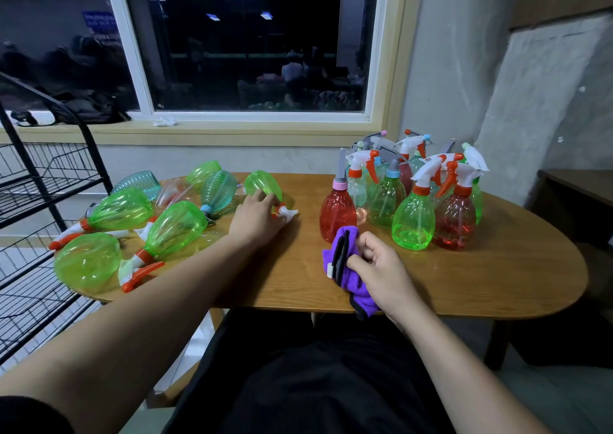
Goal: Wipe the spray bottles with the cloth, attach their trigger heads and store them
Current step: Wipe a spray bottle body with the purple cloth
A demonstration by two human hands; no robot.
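On the wooden table (464,287), several spray bottles lie on their sides at the left; most are green (175,229), a few pale blue (217,193). My left hand (257,216) rests on a lying green bottle (262,181), fingers around its neck near the white and orange trigger head (287,213). My right hand (381,268) grips a bunched purple cloth (343,261) near the table's front edge. At the right stand several upright bottles, red (336,213) and green (413,221), most with trigger heads fitted.
A black wire rack (43,181) stands to the left of the table. A window with a sill is behind the table, and a concrete wall is at the right. A dark low table (577,188) sits at the far right. My lap is below the table's front edge.
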